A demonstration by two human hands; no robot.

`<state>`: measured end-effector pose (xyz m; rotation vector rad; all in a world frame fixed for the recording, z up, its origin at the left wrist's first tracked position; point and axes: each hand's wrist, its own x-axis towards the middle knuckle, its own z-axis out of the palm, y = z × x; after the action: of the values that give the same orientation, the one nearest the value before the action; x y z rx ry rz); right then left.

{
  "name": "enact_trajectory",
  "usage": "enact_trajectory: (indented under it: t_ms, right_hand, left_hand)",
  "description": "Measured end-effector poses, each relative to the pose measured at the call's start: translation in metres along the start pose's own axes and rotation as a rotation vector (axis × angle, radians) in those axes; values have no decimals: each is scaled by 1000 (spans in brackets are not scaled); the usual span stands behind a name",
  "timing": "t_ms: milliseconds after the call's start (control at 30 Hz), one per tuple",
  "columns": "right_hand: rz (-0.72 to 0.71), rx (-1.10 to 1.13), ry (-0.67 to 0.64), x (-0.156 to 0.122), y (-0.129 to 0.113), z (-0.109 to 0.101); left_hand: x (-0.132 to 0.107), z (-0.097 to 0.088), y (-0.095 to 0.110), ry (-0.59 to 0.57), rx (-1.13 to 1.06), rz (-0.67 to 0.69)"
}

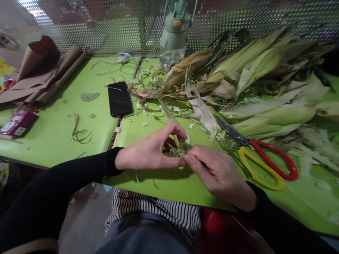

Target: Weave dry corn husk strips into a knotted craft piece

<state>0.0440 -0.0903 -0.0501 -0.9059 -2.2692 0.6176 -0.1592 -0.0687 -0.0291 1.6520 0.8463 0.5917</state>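
The green bench (66, 134) spreads out in front of me, and its far right is heaped with a pile of corn husks (265, 70), some green, some dried brown. On the far left lie folded brown paper bags (45, 74). The scissors (265, 160), with one red and one yellow handle, rest just right of my hands, blades pointing far and left under a husk. A pale green bottle (173, 35) stands at the far edge against the mesh, and a black phone (119, 98) lies flat on the bench, left of the husks.

My left hand (148, 153) and right hand (218, 173) meet above the near part of the bench. Between them sits the corn piece (178, 151), small and greenish. My left fingers (172, 128) curl over it, pinching it against the thumb, and my right fingers (193, 160) are pressed together, nipping its near right side.

I judge the hold thin: only fingertips grip something this small, so a hard tug could flick it out among the husk scraps (145, 123), or off the near edge into my lap. The blades also lie close to my right hand, and a careless sideways reach could catch them
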Motion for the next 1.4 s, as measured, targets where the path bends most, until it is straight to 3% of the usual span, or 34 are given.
enact_trajectory:
  t_ms: [167,367,633,767,867,1133,1400]
  right_hand:
    - [-96,-83,16,-1,1,2]
    - [37,8,39,0,-1,-5]
    - [77,201,9,-2,-12,-8]
    - [0,122,81,-8,-11,-9]
    - [27,62,115,-12,-4,-13]
    - [99,163,57,-4,3,-16]
    - [75,103,38,-5,3,-17]
  left_hand:
    - [1,1,-1,-55,-2,-8]
    - [8,0,-2,-116,-434,-100]
    - [3,-7,2,-338,-499,-213]
    - [5,-7,-1,-331,-486,-154]
    - [7,-8,-5,-309,-494,-73]
    - [7,-10,-8,-316,-392,68]
    - [9,-12,-12,-315,-258,114]
